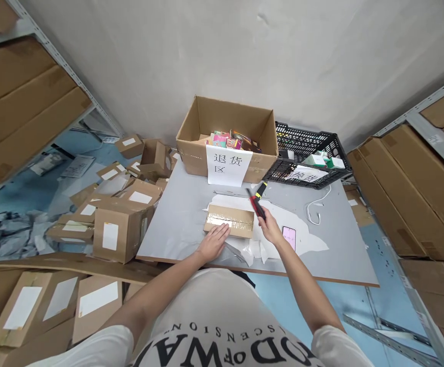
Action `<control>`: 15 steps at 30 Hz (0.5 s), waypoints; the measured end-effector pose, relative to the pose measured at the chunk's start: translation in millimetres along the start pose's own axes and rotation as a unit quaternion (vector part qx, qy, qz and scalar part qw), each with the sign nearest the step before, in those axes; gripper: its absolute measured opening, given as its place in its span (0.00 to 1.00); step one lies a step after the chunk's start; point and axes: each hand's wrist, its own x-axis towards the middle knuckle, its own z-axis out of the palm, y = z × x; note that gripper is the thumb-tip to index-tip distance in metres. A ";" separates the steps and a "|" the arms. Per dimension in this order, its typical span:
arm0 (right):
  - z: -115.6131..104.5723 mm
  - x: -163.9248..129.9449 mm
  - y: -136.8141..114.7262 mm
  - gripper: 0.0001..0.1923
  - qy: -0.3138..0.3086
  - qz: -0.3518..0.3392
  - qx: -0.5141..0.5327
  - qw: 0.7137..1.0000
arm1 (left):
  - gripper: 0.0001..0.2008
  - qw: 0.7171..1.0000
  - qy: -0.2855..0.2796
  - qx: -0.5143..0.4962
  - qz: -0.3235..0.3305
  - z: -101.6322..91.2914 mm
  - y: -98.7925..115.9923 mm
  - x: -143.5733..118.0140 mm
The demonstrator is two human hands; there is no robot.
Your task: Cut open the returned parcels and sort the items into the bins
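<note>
A small taped cardboard box [232, 216] lies on the grey table, with clear tape along its top. My left hand [214, 242] rests flat on the box's near left edge, fingers stretched out. In my right hand [269, 225] is a red and black utility knife [257, 206], held above the right end of the box and pointing away from me. A yellow and black tool [260, 190] lies just beyond the knife. Torn white paper [302, 232] spreads under and to the right of the box. Crumpled clear plastic [249, 253] lies at its near side.
A large open carton [191, 159] holding colourful packs stands at the back, beside a black plastic crate [338, 145]. A phone [289, 237] and a white cable [312, 210] lie right on the table [179, 204]. Boxes [110, 237] pile up left; shelving holds cartons both sides.
</note>
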 end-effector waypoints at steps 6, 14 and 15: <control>-2.2 22.1 -56.9 0.23 -0.180 -0.154 -0.083 0.968 | 0.37 0.999 -0.032 0.024 -0.016 -1.2 5.0 -2.8; 8.4 45.7 -78.2 0.22 -0.207 -0.173 -0.172 0.947 | 0.39 0.997 -0.039 0.045 -0.051 -0.2 9.1 -4.5; 6.5 46.7 -81.7 0.21 -0.209 -0.174 -0.184 0.945 | 0.39 0.997 -0.039 0.045 -0.052 -0.4 9.0 -4.4</control>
